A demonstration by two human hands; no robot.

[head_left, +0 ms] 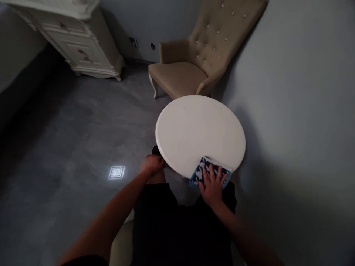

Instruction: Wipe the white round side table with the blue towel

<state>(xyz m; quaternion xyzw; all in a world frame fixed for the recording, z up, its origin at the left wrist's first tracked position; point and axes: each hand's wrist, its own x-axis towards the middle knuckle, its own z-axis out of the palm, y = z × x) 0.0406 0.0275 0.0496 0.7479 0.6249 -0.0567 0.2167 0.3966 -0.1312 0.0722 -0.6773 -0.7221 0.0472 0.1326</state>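
Observation:
My right hand (213,186) lies flat with its fingers spread on a folded cloth (197,173). The cloth has a dark blue and white pattern with a lighter blue border, and it lies over the near right edge of a round white table (194,133). My left hand (152,164) rests at my left knee, just beside the near left rim of the table. Its fingers point toward the rim, and their tips are too dark and hidden to make out.
A tan tufted armchair (180,75) stands behind the table. At the back left is a white carved cabinet (83,48). The grey wall (299,111) rises close on the right. A bright square light pattern (116,172) shows on the grey floor (83,129).

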